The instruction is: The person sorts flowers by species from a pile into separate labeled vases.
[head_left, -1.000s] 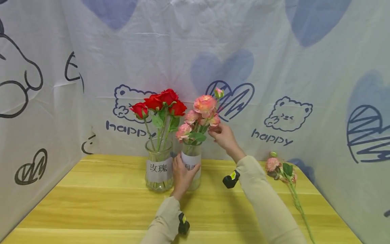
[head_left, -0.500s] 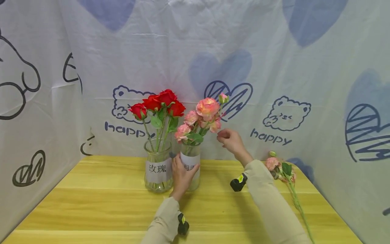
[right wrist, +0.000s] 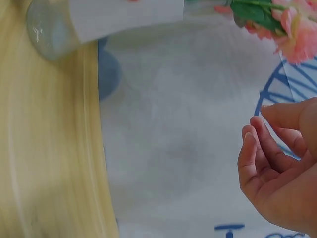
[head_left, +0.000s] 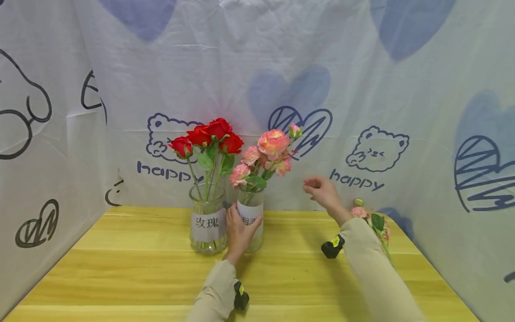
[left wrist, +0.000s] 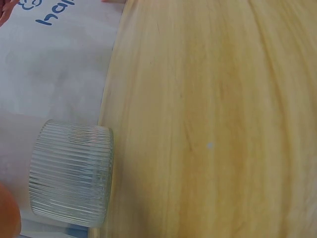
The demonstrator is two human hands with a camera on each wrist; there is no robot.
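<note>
My left hand point(head_left: 240, 229) grips the narrow glass vase point(head_left: 255, 197), thumb across its white paper label and fingers round its left side. Pink flowers point(head_left: 273, 144) with green leaves and a bud stand in this vase. The left wrist view shows the ribbed glass base point(left wrist: 72, 173) and part of a thumb or finger at the edge. My right hand point(head_left: 323, 193) is in the air to the right of the pink flowers, apart from them. In the right wrist view its fingers are loosely curled with nothing between them.
Just left of the held vase stands a wider glass vase point(head_left: 208, 243) with a label and several red roses point(head_left: 219, 129). Another pink flower stem point(head_left: 378, 222) lies on the wooden table point(head_left: 132, 268) at the right, partly behind my right sleeve. A printed cloth point(head_left: 201, 67) hangs behind.
My right hand has drawn away from the pink flowers, moving right and slightly down. The pink blooms shifted slightly right and settled. My left hand keeps its grip on the vase.
</note>
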